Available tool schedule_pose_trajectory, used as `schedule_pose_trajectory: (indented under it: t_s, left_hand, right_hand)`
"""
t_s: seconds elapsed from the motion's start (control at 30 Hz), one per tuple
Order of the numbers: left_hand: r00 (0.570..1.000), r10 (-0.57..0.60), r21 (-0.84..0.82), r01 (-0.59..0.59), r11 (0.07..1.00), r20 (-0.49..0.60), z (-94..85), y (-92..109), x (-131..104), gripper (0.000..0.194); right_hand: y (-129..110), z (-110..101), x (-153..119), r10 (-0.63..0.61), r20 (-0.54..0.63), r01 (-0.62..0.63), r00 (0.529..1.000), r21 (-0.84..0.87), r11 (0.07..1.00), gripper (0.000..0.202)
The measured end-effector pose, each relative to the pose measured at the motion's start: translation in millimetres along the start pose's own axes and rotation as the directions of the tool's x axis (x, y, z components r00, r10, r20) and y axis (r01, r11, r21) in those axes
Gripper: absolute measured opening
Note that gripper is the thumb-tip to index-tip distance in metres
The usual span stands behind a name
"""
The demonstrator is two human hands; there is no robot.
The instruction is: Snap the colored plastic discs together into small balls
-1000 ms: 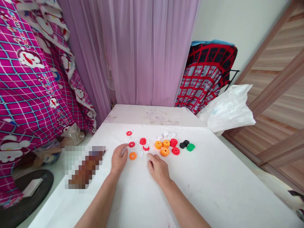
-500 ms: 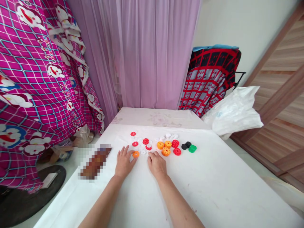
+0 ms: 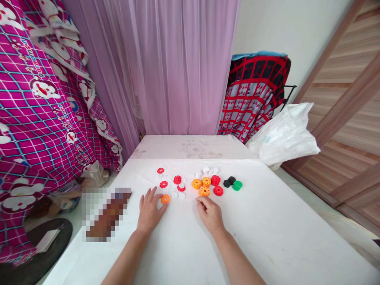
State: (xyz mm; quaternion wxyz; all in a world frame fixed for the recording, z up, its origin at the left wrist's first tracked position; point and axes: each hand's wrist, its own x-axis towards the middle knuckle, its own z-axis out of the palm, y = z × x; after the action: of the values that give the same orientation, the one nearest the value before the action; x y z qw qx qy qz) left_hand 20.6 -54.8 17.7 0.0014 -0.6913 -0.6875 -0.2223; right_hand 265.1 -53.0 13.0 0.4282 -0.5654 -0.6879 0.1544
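Between the thumb and index finger of my left hand [image 3: 151,209] is an orange snowflake disc [image 3: 165,199], flat and notched; the other fingers are spread. My right hand [image 3: 210,213] is curled with its fingertips together, just in front of the stacked orange discs [image 3: 204,191]. Whatever it pinches, if anything, is too small to make out against the white cloth. Loose white discs [image 3: 175,192] lie between the hands, mixed with red discs [image 3: 177,179]. Red stacks [image 3: 218,190] stand right of the orange ones.
Farther right are black discs [image 3: 229,181] and green discs [image 3: 237,185]. More white discs [image 3: 206,171] lie behind the orange stacks. A blurred brown object [image 3: 108,217] rests at the table's left edge. A white plastic bag [image 3: 285,134] is at the far right corner.
My right hand has moved right, away from the loose white discs, to in front of the orange stacks. My left hand stays at the orange disc. The view has shifted slightly.
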Motion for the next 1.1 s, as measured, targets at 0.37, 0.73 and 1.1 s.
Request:
schedule_pose_trajectory:
  t_s: [0.37,0.73,1.1]
  left_hand:
    - [0.974,0.150,-0.160,-0.178,0.971,-0.171,0.3,24.2,26.3,0.026]
    - [0.933,0.351,-0.167,-0.335,0.927,0.074,20.2,102.1,93.2,0.031]
    - [0.947,0.317,-0.007,-0.317,0.948,0.059,18.7,94.6,75.1,0.034]
  right_hand:
    - [31.9,-30.7,5.7,0.257,-0.160,-0.215,0.953,0.241,0.946,0.037]
    - [30.1,-28.3,7.5,0.298,-0.137,-0.249,0.945,0.295,0.923,0.034]
    - [25.7,-29.5,9.7,0.253,-0.150,-0.210,0.956,0.253,0.944,0.033]
